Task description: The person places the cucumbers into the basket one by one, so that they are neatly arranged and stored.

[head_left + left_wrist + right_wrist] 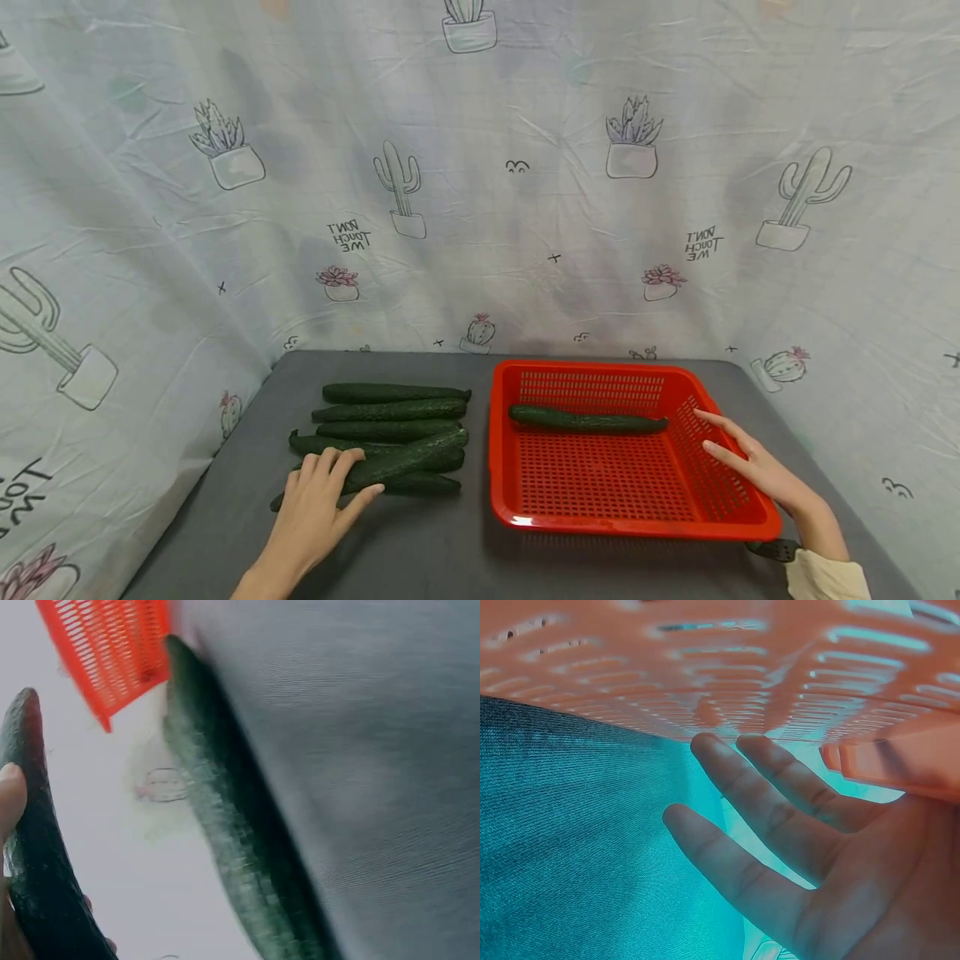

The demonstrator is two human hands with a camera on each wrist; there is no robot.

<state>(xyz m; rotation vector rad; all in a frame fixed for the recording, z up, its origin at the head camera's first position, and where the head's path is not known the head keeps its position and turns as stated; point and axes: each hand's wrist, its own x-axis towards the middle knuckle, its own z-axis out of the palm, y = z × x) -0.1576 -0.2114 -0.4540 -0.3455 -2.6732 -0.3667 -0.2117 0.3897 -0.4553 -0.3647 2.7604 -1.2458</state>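
Observation:
My left hand (311, 508) is over a group of dark green cucumbers (393, 392) on the left of the table. Its thumb and fingers are round the topmost cucumber (412, 457), which lies slantwise across the others; the left wrist view shows the thumb (10, 799) against its side. Another cucumber (225, 825) lies beside it there. At the right side of a red plastic basket (637, 527) is my right hand (772, 475), two digits extended over the rim. In the right wrist view three loosely straight fingers (772, 817) reach below the slotted basket wall (727, 675).
One cucumber (588, 420) lies inside the basket, along its back. The grey table (420, 550) is bounded behind and at the sides by a hanging white cloth (510, 208) printed with cacti. A dark band (772, 550) sits at the right wrist, below a pale sleeve.

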